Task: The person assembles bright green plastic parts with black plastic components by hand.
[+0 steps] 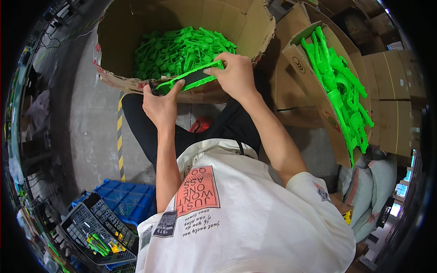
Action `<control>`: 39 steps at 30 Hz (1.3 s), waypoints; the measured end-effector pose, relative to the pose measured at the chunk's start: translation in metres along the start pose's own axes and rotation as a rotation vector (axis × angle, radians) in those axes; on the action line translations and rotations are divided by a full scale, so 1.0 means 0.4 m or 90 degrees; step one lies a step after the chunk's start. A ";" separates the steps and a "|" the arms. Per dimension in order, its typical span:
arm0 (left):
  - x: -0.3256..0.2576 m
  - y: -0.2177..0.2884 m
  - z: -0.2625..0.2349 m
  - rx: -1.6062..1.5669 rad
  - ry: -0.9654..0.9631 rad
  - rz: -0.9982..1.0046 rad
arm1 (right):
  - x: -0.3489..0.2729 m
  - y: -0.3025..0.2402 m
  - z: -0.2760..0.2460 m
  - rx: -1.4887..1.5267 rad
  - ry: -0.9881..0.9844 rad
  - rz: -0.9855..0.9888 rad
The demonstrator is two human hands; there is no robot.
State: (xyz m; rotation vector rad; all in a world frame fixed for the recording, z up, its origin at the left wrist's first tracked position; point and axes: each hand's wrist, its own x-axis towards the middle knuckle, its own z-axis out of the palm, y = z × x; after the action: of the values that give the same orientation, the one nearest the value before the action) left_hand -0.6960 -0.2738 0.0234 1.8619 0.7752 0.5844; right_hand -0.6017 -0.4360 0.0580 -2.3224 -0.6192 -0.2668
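Between my two hands is a long, narrow green plastic piece with a dark strip along its inner face [196,78]. It lies at a slant, its right end higher in the picture. My left hand [160,103] grips the lower left end, thumb on top. At the other end, my right hand [237,76] pinches the piece with its thumb against the dark face. The fingers behind the piece are partly hidden. Just beyond it stands a big open cardboard box [114,32] with a torn rim, holding a heap of green plastic parts [182,49].
A smaller carton [302,68] on the right holds larger green plastic parts [337,91]. Stacked cartons [391,75] and pale sacks [381,182] stand beyond it. At lower left are a blue crate [129,198] and a grey basket [79,225]. Striped tape [120,141] marks the floor.
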 end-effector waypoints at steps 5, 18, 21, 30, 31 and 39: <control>-0.001 0.010 -0.007 -0.005 -0.029 -0.010 | 0.005 0.035 -0.003 0.137 -0.079 0.139; 0.012 -0.002 -0.003 0.030 -0.033 -0.023 | 0.012 0.015 -0.003 0.048 -0.057 0.075; 0.010 0.009 -0.003 0.038 -0.033 -0.021 | 0.010 0.014 -0.001 0.022 -0.034 0.025; 0.012 -0.007 0.006 0.024 -0.028 -0.019 | -0.008 0.004 -0.010 -0.025 -0.040 -0.045; 0.015 -0.015 0.005 -0.023 -0.036 -0.009 | -0.010 -0.006 -0.029 -0.008 -0.085 -0.060; 0.017 -0.005 -0.062 -0.229 -0.180 -0.139 | -0.051 -0.054 -0.128 -0.045 -0.221 -0.113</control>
State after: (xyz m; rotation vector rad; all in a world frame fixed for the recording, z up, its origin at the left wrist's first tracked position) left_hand -0.7091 -0.2531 0.0314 1.4650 0.6273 0.2899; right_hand -0.6310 -0.4647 0.1007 -2.4044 -1.0035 0.0378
